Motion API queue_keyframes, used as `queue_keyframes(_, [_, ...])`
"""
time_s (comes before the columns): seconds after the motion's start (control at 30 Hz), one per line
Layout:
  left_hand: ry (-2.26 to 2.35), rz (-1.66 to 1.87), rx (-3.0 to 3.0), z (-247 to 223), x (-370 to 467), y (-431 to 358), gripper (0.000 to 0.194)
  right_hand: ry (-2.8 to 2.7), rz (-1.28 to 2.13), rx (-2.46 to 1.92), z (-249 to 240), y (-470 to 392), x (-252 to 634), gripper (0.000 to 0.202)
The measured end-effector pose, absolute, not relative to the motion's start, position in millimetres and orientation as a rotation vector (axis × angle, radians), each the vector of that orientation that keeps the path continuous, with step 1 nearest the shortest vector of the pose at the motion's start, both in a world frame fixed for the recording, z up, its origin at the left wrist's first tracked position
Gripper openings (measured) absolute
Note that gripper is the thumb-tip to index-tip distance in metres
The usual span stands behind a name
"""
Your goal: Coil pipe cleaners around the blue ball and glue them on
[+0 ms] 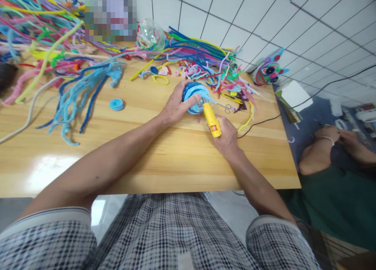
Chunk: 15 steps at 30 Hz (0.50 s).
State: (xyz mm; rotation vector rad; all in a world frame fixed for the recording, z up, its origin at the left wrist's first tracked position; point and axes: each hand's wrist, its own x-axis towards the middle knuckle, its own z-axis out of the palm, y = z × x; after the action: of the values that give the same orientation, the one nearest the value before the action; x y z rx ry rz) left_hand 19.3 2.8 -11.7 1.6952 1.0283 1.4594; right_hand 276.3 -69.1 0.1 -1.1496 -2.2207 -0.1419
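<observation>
My left hand (176, 105) grips the left side of a round piece wound from blue and light-blue pipe cleaners (194, 90), its thumb lying over the front. My right hand (226, 135) is wrapped round a yellow glue gun (212, 120), whose tip points at the middle of the round piece. A light-blue strand runs off the piece to the right, near small scissors (227, 108). Left of my hands, a small light-blue coil (116, 104) lies on the wooden table (141, 156).
Loose pipe cleaners (85, 86) cover the back left, with more bundles (199, 49) along the wall. A clear plastic ball (151, 34) stands among them. A colourful figure (268, 71) is at the back right corner. A black cable (261, 122) crosses the right edge, beside a seated person (331, 199).
</observation>
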Motion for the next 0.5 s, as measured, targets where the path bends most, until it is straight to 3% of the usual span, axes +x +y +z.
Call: queue_keyframes(0.5, [1.026, 1.466, 1.676, -14.0, 19.3, 3.7, 0.073, -2.229, -0.097, -1.148, 0.4, -72.4, 281.4, 0.028])
